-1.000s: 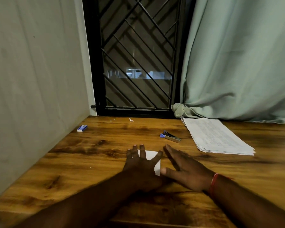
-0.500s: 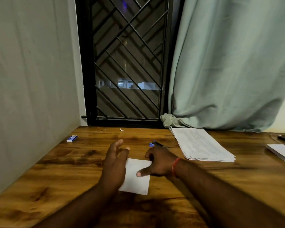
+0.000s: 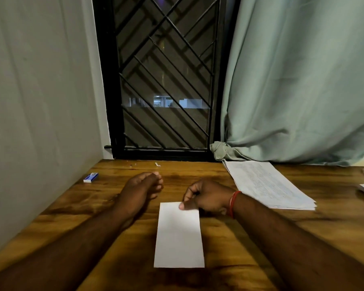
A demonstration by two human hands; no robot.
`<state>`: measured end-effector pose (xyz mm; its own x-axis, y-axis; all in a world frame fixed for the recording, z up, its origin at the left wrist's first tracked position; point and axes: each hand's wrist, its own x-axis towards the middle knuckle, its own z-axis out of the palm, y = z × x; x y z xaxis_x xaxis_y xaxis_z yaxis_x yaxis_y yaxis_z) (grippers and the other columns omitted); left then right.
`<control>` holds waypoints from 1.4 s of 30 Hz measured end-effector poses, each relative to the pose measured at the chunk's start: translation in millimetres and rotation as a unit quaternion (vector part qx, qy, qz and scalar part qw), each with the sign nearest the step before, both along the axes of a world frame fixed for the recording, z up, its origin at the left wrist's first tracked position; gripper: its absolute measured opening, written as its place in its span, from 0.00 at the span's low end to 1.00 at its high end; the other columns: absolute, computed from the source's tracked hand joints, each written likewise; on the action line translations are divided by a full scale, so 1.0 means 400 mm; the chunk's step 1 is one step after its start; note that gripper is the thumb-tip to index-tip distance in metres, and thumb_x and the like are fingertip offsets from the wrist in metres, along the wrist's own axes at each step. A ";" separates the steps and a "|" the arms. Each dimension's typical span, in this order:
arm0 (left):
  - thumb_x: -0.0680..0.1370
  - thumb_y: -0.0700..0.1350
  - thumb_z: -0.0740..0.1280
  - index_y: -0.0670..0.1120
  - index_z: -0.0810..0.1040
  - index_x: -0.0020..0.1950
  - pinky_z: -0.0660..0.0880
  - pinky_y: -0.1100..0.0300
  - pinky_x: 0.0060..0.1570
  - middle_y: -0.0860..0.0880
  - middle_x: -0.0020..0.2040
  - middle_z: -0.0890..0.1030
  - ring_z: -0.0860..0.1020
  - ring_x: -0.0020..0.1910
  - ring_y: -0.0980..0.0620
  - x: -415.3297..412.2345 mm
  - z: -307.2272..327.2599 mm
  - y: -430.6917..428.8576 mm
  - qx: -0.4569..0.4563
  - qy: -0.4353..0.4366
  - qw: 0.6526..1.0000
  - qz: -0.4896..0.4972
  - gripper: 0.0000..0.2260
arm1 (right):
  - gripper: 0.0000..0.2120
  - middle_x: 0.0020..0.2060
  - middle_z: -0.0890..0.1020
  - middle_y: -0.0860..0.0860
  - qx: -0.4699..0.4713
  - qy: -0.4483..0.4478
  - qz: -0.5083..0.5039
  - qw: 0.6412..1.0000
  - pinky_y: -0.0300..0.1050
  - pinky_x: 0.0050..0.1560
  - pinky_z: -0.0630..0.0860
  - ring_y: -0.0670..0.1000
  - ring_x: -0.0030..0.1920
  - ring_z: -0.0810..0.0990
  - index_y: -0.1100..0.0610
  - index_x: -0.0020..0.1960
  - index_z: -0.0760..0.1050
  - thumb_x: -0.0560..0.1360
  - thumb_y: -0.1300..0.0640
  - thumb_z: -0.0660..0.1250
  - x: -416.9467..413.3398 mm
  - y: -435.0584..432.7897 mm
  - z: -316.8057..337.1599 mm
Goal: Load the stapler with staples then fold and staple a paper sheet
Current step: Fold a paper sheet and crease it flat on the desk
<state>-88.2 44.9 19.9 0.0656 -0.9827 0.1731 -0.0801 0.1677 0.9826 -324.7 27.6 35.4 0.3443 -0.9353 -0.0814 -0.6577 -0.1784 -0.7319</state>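
— Where's the paper?

— Your paper [image 3: 179,236] is folded to a narrow strip and sits mid-tabletop [image 3: 72,217], toward the near edge. A second ago both your hands lay flat on it. Now your right hand [image 3: 206,196] has it by the far right corner, with the thumb [image 3: 184,205] on top and the fingers curled, and it has come nearer to you.

— And my left hand?

— Your left hand [image 3: 141,190] has come off the paper. It rests on its edge just beyond it to the left, fingers loosely together, with nothing in it that I can see.

— So the folding's done?

— I'd judge so, and stapling is what's left. But the stapler, which lay beside the stack [image 3: 265,183] before, doesn't show now. It may be hidden behind your right hand; I cannot tell.

— Anything in the way?

— The box [image 3: 90,177] sits near the far left corner. The stack lies along the far edge, right of middle, under the curtain [image 3: 303,91]. Both are well apart from the paper, so neither should hinder you.
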 end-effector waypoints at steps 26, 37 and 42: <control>0.76 0.44 0.79 0.48 0.83 0.63 0.87 0.50 0.48 0.48 0.52 0.90 0.90 0.52 0.47 -0.025 -0.024 -0.072 0.068 0.059 0.990 -0.112 0.16 | 0.14 0.38 0.87 0.54 -0.137 -0.462 -0.251 0.839 0.37 0.32 0.73 0.43 0.31 0.78 0.66 0.50 0.84 0.77 0.54 0.80 -0.023 -0.035 -0.074; 0.77 0.45 0.79 0.50 0.82 0.63 0.87 0.47 0.53 0.52 0.52 0.91 0.90 0.51 0.49 -0.003 -0.001 -0.073 0.041 0.147 0.987 -0.057 0.15 | 0.12 0.50 0.89 0.62 -0.044 -0.428 -0.186 0.883 0.41 0.26 0.72 0.49 0.30 0.77 0.59 0.59 0.86 0.77 0.60 0.80 -0.023 -0.029 -0.086; 0.76 0.39 0.79 0.47 0.79 0.71 0.87 0.40 0.52 0.45 0.57 0.89 0.89 0.54 0.41 -0.004 -0.020 -0.087 0.086 0.148 0.982 -0.073 0.24 | 0.14 0.46 0.88 0.62 0.017 -0.486 -0.181 0.855 0.44 0.27 0.75 0.53 0.30 0.80 0.63 0.62 0.84 0.79 0.60 0.78 -0.028 -0.038 -0.083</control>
